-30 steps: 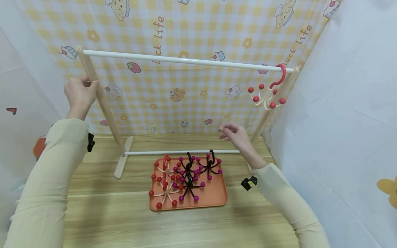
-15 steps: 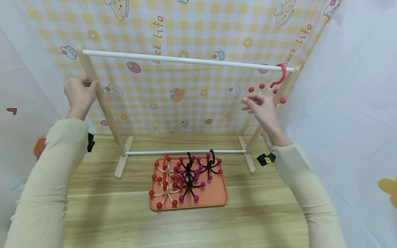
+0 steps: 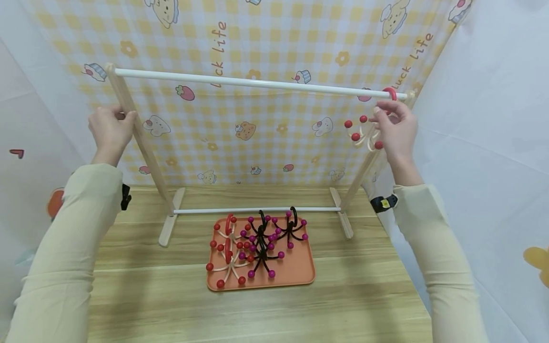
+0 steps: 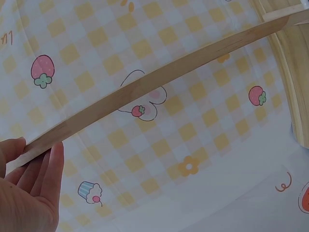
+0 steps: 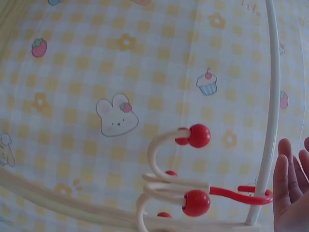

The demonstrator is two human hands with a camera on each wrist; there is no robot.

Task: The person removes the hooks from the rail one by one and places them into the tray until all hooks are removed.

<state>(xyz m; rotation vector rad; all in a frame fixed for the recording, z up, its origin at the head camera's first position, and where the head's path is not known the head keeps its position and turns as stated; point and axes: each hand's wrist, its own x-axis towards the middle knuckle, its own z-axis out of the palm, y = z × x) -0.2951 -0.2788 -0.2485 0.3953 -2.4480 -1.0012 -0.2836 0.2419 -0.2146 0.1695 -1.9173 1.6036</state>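
My left hand (image 3: 110,129) holds the upper part of the rack's left wooden post (image 3: 147,155). In the left wrist view, thumb and fingers lie on either side of that post (image 4: 140,86). From the right end of the white top rail (image 3: 257,83) hangs a hanger (image 3: 355,136) with a red hook and curved cream arms tipped with red balls. My right hand (image 3: 401,131) is raised beside it, overlapping part of the hook in the head view. The right wrist view shows its fingers (image 5: 292,186) extended, close to the rail and the red hook (image 5: 241,197).
An orange tray (image 3: 296,274) on the wooden table holds cream hangers (image 3: 231,264) with red balls and black hangers (image 3: 262,255) with magenta balls. A lower white rail (image 3: 253,210) runs behind it. Patterned cloth (image 3: 266,157) hangs behind the rack.
My right hand has risen and moved right, from above the lower rail to the hanging red-hooked hanger. My left hand stays on the post, and the tray's contents look unchanged.
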